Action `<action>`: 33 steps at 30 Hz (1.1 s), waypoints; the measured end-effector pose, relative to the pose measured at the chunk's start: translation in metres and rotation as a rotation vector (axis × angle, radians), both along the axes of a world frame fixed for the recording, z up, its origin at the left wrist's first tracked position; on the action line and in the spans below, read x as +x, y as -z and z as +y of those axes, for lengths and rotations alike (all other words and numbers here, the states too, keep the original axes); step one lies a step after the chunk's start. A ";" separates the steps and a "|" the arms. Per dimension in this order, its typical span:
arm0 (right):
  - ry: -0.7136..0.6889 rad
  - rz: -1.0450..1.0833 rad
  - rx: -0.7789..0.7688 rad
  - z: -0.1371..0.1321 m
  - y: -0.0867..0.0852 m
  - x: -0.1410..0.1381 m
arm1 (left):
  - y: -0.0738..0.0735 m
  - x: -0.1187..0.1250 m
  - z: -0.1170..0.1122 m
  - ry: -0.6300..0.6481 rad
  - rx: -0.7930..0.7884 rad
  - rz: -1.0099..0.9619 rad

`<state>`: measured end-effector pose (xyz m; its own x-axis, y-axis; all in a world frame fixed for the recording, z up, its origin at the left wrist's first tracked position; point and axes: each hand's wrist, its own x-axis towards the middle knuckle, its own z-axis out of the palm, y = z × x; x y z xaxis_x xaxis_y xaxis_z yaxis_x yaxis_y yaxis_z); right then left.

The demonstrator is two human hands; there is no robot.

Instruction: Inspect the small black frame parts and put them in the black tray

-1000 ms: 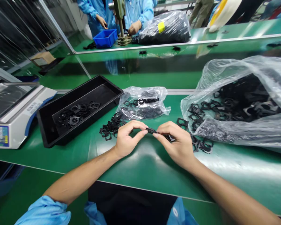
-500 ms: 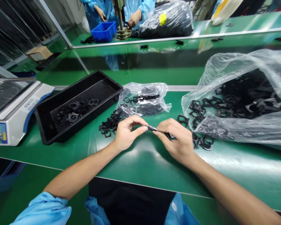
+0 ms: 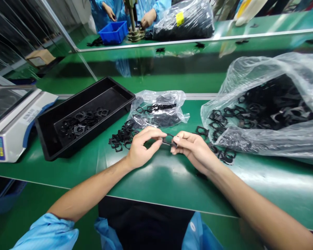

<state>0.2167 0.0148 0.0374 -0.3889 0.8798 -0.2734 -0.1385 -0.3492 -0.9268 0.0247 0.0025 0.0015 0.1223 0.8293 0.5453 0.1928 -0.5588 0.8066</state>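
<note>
Black holed part is pinched at opposite edges in the grip of left hand and right hand.

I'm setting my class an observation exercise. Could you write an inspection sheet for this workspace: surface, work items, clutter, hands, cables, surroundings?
Surface: green tabletop, glossy, with bright reflections.
Work items: black part held between both hands; loose pile of similar parts; black tray holding more; large clear bag, open, with parts inside and some spilled beside it.
Clutter: small clear bag behind the pile; weighing scale at far left.
Hands: left hand and right hand grip opposite ends with their fingers.
Cables: nothing seen.
Surroundings: co-worker's hand, blue bin.
</note>
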 end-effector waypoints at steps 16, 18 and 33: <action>0.111 -0.402 0.804 -0.007 0.005 0.002 | -0.005 -0.003 0.001 -0.134 0.090 0.054; 0.118 -0.438 0.891 -0.008 0.005 0.003 | -0.005 -0.002 0.001 -0.104 0.081 0.037; 0.078 -0.356 0.560 -0.006 0.009 -0.001 | 0.008 -0.002 0.011 0.109 -0.470 -0.266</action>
<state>0.2157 0.0093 0.0284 -0.2890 0.9481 0.1329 0.2044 0.1967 -0.9589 0.0226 0.0139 -0.0061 0.1297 0.9811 0.1436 -0.0908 -0.1325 0.9870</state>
